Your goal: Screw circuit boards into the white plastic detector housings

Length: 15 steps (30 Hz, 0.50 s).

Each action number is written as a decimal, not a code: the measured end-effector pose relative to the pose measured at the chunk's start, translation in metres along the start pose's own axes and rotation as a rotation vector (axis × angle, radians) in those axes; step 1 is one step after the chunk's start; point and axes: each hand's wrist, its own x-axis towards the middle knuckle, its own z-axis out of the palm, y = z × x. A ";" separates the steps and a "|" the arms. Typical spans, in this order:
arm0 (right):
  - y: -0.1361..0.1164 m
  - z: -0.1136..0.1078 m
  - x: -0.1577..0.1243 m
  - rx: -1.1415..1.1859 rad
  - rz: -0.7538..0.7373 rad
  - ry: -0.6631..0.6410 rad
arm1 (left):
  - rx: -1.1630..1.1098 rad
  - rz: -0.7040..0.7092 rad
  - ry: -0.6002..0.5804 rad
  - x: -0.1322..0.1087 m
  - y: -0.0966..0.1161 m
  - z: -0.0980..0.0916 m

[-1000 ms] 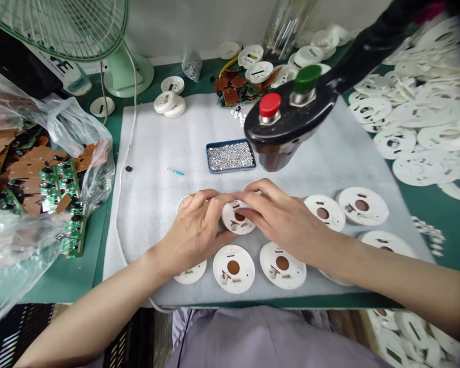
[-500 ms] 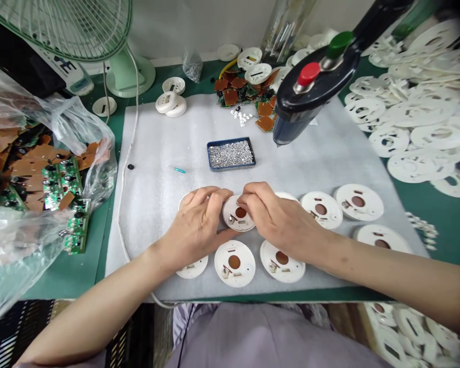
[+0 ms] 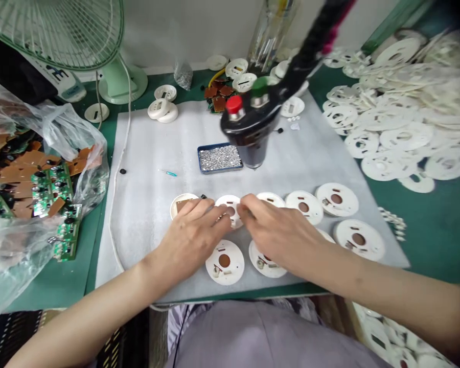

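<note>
Between my hands a round white disc (image 3: 230, 205) with a brown centre lies on the grey mat (image 3: 145, 199). My left hand (image 3: 195, 227) reaches over its left side, fingers curled and close together; what they pinch, if anything, is hidden. At the disc's right edge my right hand (image 3: 274, 225) has its fingertips pressed together, and their contents are too small to make out. Just left of my left fingers sits a white round base (image 3: 173, 204) with a brown board in it. Nearer me lies another white disc (image 3: 225, 271).
A black tool head (image 3: 249, 128) with red and green buttons hangs above the mat, beside a blue tray (image 3: 220, 170) of small metal parts. White plates (image 3: 406, 117) pile up at right. Bagged circuit boards (image 3: 57, 189) and a green fan (image 3: 124, 76) stand left.
The view has shifted. The hanging tool has swung left, close to the blue tray. My left fingers have moved over the disc's lower left, and my right hand has drawn slightly back to its right edge.
</note>
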 end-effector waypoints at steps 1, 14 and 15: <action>-0.004 -0.001 -0.001 -0.006 0.003 -0.010 | -0.021 0.008 0.004 0.001 -0.001 -0.001; 0.150 -0.053 -0.091 0.027 0.768 -0.019 | -0.150 -0.465 0.073 -0.035 -0.037 -0.016; 0.164 -0.046 -0.098 0.037 0.749 -0.020 | -0.191 -0.503 0.078 -0.034 -0.033 -0.017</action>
